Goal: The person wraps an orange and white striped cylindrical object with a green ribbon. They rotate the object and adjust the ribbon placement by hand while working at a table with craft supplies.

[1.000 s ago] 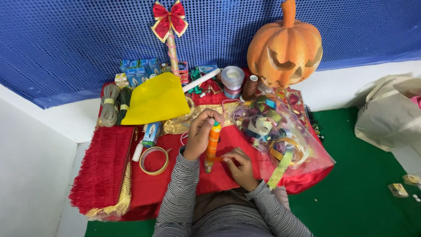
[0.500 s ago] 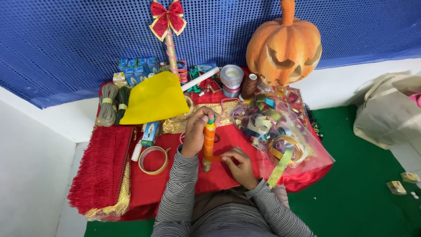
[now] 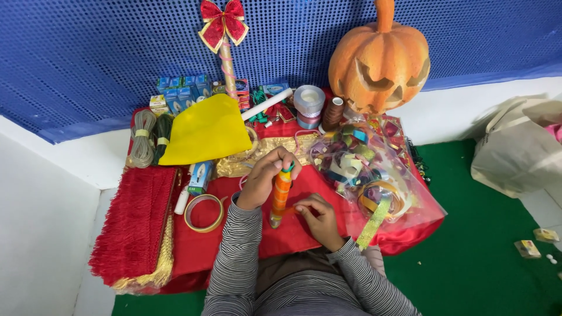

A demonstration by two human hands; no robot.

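An orange-wrapped stick [image 3: 280, 196] with a green tip stands nearly upright over the red cloth [image 3: 199, 251]. My left hand [image 3: 266, 175] grips its upper end. Beside the stick's lower half, my right hand [image 3: 316, 217] pinches an orange strip that runs to the stick. Both arms wear grey striped sleeves.
A carved orange pumpkin [image 3: 379, 61] stands at the back right. A clear bag of coloured ribbons [image 3: 369, 175] lies right of my hands. Yellow felt [image 3: 208, 131], cord bundles [image 3: 143, 137], tape rolls [image 3: 308, 105], a tape ring [image 3: 204, 212], a bow-topped stick [image 3: 222, 26] and red fringe [image 3: 133, 225] surround them.
The stick has shifted slightly left and stands a little more upright. My right hand stays low beside it, fingers working at the strip.
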